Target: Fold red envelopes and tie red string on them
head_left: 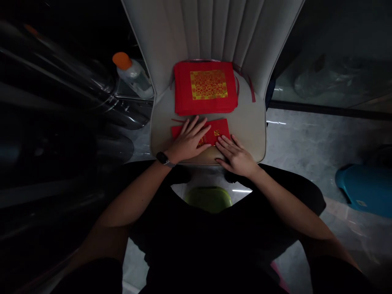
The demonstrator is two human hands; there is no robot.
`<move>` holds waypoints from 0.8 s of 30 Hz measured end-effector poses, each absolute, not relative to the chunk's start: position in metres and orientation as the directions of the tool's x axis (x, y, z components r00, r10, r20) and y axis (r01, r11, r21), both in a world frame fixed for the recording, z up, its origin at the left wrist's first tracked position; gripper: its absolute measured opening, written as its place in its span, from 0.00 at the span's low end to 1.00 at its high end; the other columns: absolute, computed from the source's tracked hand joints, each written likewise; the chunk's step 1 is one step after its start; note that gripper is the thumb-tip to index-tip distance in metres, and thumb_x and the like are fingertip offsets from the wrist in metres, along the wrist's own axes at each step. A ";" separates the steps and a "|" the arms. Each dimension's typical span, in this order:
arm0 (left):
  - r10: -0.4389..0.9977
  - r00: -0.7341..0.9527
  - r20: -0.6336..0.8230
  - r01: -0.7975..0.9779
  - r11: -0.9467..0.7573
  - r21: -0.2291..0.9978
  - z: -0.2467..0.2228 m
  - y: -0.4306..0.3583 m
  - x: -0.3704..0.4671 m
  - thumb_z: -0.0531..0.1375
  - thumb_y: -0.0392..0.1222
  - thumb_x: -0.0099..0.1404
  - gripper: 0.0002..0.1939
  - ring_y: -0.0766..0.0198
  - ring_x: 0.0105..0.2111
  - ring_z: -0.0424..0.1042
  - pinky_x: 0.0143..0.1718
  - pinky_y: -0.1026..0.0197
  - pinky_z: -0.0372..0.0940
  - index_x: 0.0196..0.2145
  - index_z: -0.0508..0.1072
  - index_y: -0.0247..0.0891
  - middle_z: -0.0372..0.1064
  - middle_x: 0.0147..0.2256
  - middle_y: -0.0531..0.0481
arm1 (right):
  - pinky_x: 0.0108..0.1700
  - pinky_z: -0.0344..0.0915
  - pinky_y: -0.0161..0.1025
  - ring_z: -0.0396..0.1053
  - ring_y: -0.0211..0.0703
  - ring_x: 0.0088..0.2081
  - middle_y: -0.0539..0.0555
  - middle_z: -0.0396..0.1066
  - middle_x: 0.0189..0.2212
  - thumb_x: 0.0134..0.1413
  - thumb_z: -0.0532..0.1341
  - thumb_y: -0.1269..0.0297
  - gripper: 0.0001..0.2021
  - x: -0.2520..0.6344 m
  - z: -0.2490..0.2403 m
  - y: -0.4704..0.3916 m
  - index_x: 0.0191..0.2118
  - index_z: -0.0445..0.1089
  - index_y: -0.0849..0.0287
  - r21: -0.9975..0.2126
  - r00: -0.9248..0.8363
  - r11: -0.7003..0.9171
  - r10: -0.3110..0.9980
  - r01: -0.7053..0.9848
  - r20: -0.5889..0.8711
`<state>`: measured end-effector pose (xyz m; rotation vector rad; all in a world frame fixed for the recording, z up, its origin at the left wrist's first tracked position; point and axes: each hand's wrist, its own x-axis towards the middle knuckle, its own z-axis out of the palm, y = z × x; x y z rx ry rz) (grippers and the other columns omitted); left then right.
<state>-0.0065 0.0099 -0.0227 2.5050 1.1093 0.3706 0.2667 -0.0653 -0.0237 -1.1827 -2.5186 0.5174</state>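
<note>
A flat red piece [222, 125] with gold print lies crosswise near the front edge of the chair seat; whether it is a red envelope or a folded bag I cannot tell. My left hand [191, 141] rests palm down on its left and middle part, fingers spread, covering some of the print. On its lower right corner lie the fingertips of my right hand [237, 157], fingers stretched out and thumb apart. Just behind is a neat stack of red bags [183, 92] with a large gold-patterned panel on top. Thin red cords [251, 90] stick out beside the stack.
The light padded chair [254, 139] faces me, its ribbed backrest behind the stack. At left stand a bottle with an orange cap [122, 61] and dark glossy objects. A green stool [210, 198] is below, a blue plastic item [367, 190] on the floor at right.
</note>
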 end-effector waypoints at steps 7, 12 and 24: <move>0.792 0.605 0.082 0.694 -0.576 0.432 -0.026 0.007 -0.007 0.66 0.54 0.74 0.40 0.34 0.80 0.43 0.78 0.24 0.38 0.77 0.61 0.42 0.47 0.80 0.35 | 0.79 0.43 0.76 0.54 0.69 0.78 0.72 0.51 0.78 0.69 0.65 0.42 0.50 0.288 -0.009 -0.085 0.83 0.44 0.63 -0.429 -0.546 0.467 0.834 0.773 -0.076; 0.791 0.609 0.057 0.702 -0.571 0.425 -0.025 0.008 -0.008 0.66 0.54 0.74 0.40 0.32 0.80 0.43 0.78 0.24 0.39 0.77 0.62 0.41 0.47 0.79 0.34 | 0.75 0.60 0.71 0.67 0.65 0.72 0.65 0.68 0.71 0.72 0.63 0.43 0.37 0.316 0.017 -0.061 0.78 0.61 0.57 -0.509 -0.592 0.461 0.796 0.727 -0.125; 0.780 0.624 0.058 0.694 -0.587 0.417 -0.029 0.011 -0.010 0.64 0.51 0.74 0.39 0.33 0.80 0.44 0.78 0.24 0.41 0.77 0.61 0.41 0.48 0.79 0.36 | 0.82 0.50 0.63 0.47 0.62 0.81 0.70 0.51 0.79 0.72 0.64 0.53 0.40 0.232 -0.014 -0.059 0.79 0.54 0.69 -0.520 -0.596 0.557 0.796 0.647 0.112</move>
